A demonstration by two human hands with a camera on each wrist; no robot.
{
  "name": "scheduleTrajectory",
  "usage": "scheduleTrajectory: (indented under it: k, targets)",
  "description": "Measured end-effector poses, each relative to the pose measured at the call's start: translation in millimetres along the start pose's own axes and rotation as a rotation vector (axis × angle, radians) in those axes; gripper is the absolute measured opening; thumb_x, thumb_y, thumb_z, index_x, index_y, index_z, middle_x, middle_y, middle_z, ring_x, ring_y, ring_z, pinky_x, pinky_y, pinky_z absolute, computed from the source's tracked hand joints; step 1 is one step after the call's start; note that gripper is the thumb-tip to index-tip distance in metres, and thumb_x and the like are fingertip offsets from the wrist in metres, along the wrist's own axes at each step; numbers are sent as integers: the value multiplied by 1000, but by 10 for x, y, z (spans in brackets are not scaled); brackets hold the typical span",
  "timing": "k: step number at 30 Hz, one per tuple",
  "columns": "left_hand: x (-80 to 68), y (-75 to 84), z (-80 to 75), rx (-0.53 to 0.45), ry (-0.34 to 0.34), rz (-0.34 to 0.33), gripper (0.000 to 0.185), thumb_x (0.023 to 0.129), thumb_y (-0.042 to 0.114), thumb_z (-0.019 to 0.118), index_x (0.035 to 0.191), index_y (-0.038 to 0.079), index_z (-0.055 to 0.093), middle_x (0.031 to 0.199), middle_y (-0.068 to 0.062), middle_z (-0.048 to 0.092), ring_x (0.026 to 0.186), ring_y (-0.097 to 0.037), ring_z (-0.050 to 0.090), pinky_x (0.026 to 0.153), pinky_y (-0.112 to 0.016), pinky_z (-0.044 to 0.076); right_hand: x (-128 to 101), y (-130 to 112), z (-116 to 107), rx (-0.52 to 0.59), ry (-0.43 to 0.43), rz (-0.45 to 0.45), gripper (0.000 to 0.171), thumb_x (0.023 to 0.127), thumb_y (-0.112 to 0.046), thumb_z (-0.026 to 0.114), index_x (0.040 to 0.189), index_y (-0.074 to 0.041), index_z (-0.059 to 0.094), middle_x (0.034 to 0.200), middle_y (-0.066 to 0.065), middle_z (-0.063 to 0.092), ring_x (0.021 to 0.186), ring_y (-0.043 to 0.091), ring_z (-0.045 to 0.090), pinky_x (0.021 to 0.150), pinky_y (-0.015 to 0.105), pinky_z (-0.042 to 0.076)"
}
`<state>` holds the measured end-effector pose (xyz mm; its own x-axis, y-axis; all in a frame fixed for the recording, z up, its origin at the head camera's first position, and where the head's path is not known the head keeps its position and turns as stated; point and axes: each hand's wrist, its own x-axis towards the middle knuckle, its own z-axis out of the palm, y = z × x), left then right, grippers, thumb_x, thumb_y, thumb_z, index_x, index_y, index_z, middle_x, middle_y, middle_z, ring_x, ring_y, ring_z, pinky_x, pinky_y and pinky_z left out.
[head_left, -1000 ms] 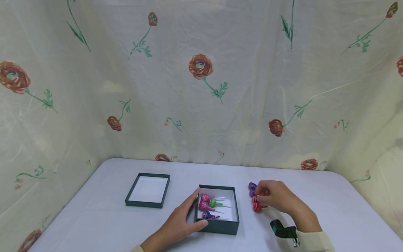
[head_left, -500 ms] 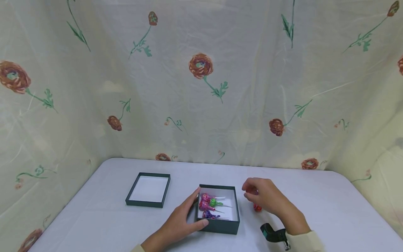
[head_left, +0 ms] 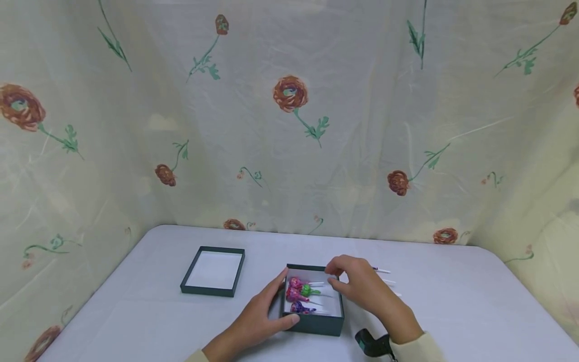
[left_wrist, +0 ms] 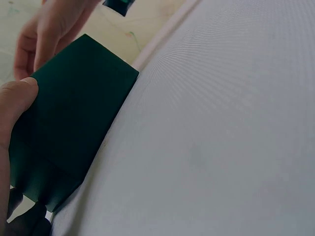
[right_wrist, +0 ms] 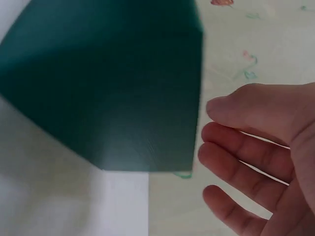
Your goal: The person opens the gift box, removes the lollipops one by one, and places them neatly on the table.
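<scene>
On the left of the white table (head_left: 135, 322) lies a shallow dark green box lid (head_left: 213, 271) with a bare white inside. Just right of it, your left hand (head_left: 260, 315) grips the near left corner of the square dark green cardboard box (head_left: 314, 324), thumb on the front wall. Inside the box lie wrapped lollipops (head_left: 299, 294), pink, green and purple, heads to the left. Your right hand (head_left: 359, 286) hovers over the box's far right corner, fingers loosely curled; whether it holds anything cannot be told. White sticks (head_left: 383, 271) show on the table just beyond it.
</scene>
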<state>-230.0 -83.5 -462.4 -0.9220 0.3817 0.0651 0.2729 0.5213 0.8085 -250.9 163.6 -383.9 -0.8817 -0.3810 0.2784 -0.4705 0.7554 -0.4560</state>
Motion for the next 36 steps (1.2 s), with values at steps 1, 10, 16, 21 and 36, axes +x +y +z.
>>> scheduleTrajectory:
  k: [1,10,16,21,36]
  targets:
    - [-1,-1,-2,-2,0,2,89,81,59,66,153,43,15,156,-1,28,142,-31,28,107,-64,27,8,-14,18,3,3,-8,14,82,-8,75,95,-11,71,89,-2,68,83,12,62,79,38,55]
    - [-3,-7,-14,1,-1,3,89,81,59,66,152,43,15,156,-2,30,141,-31,30,106,-64,28,56,-87,158,36,-23,-33,18,83,-7,74,101,-9,71,95,2,70,89,16,64,83,39,55]
    - [-7,3,-13,-1,-6,-12,89,81,59,66,153,42,16,156,-3,30,141,-33,30,105,-65,29,68,-95,266,-3,-1,-89,22,81,-9,76,102,-9,72,97,0,71,92,15,64,85,38,54]
    - [-1,11,-14,-7,-2,-8,89,81,58,67,153,42,16,156,-3,30,141,-33,30,105,-65,29,79,-94,358,-11,34,-140,19,80,-9,77,98,-9,73,93,1,72,88,15,65,86,41,51]
    - [-7,-15,-18,-14,2,17,89,82,57,66,153,40,15,156,-3,30,140,-31,31,107,-62,29,95,-137,465,-43,-38,-92,16,81,-13,76,97,-12,73,90,-2,71,86,12,65,86,44,48]
